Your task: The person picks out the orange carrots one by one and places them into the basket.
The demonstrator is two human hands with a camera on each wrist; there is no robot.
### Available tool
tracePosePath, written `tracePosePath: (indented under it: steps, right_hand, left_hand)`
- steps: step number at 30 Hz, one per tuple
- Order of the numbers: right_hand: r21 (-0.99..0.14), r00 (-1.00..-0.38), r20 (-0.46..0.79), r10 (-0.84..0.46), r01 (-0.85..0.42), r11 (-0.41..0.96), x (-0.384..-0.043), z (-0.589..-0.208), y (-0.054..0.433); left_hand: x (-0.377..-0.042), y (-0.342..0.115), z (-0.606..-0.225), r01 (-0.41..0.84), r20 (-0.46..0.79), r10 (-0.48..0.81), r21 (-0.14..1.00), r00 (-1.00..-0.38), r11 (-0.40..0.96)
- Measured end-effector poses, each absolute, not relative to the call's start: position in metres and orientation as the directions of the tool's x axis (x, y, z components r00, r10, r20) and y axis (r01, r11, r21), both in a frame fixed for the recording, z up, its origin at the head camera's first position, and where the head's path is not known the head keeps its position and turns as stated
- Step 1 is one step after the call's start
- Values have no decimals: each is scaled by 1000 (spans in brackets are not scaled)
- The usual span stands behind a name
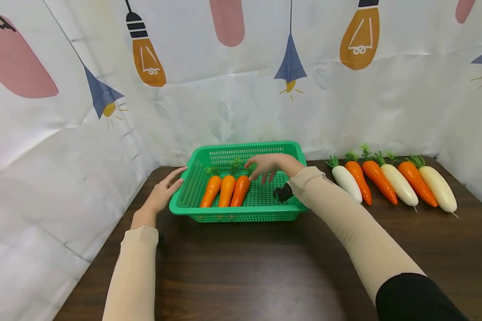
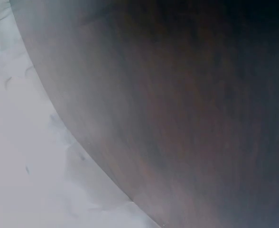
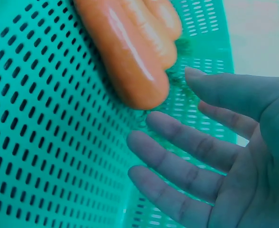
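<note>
A green plastic basket (image 1: 237, 210) stands on the table, and three orange toy carrots (image 1: 226, 189) lie side by side in its left half, leafy tops toward the back. My left hand (image 1: 160, 196) reaches to the basket's left rim, fingers extended, fingertips at the edge. Over the basket, my right hand (image 1: 271, 164) hangs just right of the carrots, fingers apart and loosely bent. In the right wrist view that hand (image 3: 229, 161) holds nothing, and its fingertips are close to the blunt end of the nearest carrot (image 3: 125, 57). The left wrist view shows mainly tabletop.
On the right of the dark wooden table (image 1: 241, 272) lies a row of toy carrots (image 1: 379, 182) and white radishes (image 1: 399, 185), tops toward the back. A patterned white curtain (image 1: 241, 111) hangs behind the table and along its left side.
</note>
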State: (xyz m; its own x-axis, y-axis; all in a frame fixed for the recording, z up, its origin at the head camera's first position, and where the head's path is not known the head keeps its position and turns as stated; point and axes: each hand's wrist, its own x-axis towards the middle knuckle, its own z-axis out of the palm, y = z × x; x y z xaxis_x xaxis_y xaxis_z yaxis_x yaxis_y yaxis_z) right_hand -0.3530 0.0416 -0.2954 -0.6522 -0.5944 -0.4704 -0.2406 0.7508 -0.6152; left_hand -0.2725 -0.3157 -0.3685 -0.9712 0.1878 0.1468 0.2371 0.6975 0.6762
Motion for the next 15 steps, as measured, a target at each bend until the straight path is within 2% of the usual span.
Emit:
tracePosePath:
  steps: [8,15]
  right_hand:
    - [-602,-622,-427,-656,-345,720,-347,-284,56]
    - [-623,-606,-328,-725,-438,648,-336,-275,78]
  left_hand:
    - [-271,-317,-368,242,149,193,679,-970,693]
    - [-271,-315,-368,248,156,194,682,-969,689]
